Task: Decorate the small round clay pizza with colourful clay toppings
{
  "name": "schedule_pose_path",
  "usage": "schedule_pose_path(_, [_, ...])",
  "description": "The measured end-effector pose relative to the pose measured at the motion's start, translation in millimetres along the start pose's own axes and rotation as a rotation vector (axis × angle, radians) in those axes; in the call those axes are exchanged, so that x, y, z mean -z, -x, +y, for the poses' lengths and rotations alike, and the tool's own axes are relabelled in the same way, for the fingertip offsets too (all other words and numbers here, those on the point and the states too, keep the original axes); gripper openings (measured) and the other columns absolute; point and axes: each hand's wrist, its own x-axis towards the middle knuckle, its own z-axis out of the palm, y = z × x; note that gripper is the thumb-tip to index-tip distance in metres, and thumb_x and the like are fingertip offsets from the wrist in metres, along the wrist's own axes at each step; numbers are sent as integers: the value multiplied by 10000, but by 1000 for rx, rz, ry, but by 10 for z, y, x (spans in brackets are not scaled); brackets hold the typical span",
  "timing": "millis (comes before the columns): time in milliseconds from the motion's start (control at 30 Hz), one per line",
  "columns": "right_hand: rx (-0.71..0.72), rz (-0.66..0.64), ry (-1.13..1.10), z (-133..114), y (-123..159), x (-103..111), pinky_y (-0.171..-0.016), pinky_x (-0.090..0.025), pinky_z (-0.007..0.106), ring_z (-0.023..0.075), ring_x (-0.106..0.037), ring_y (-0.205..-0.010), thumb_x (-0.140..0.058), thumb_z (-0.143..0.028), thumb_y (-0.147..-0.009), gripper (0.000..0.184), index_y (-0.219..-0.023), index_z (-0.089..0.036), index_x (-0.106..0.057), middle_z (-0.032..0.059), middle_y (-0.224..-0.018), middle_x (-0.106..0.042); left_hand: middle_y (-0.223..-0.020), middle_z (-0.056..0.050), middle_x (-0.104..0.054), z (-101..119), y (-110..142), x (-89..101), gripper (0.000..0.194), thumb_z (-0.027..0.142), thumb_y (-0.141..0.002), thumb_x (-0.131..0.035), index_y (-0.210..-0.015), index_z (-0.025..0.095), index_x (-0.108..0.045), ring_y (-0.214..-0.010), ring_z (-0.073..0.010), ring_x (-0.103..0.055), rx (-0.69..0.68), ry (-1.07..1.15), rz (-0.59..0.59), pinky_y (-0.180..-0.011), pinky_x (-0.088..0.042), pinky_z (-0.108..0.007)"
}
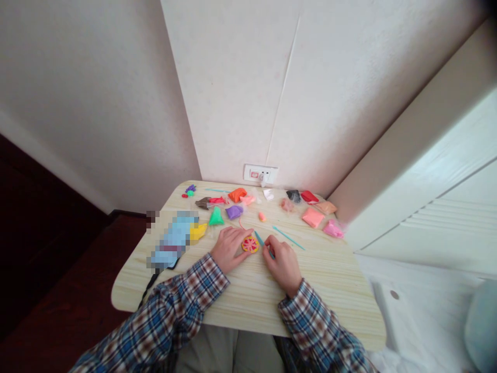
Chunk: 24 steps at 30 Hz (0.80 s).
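Note:
A round clay disc [250, 244], pink and red in the middle with a yellow rim, lies on the table. My left hand [230, 248] steadies it, fingers along its upper side and thumb along its lower edge. In my right hand [283, 261] is a teal modelling knife [258, 238], its blade pointing up and left beside the disc's right edge. A thin pink-red strand [241, 223] lies just above my left fingers. Farther back sits a small orange-pink lump of clay [262, 216]. A second thin teal tool [289, 238] rests to the right.
Bags of coloured clay, including green [216, 216], purple [234, 212], orange [237, 195] and coral [312, 217], line the table's [322, 300] back. A blurred-out blue device [174, 241] and yellow bag [198, 231] are at left. A wall socket [260, 173] is behind.

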Motion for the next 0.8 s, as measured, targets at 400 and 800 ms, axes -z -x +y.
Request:
schedule_pose_path(400, [-60,66,-53,23,-3,-1,-541,-285,233,137,-473,-535,-405,-228,-815,118,-766,-200,-508,-26,-539,-501,-1186,-94,-583,5,-6,13,471,316,-841,-542,-1268,164,-410,-1111,-220,-507,-30,-32,-17,-988,-294,-417])
schedule_pose_path(800, [-78,63,-65,6,-6,8,-551,-296,231,130,-459,-541,-407,-238,-816,127,-754,-193,-509,-36,-533,-477,-1169,-76,-588,-15,0,-24,458,320,-857,-514,-1279,180,-407,-1093,-210,-518,-41,-28,12,-995,-302,-412])
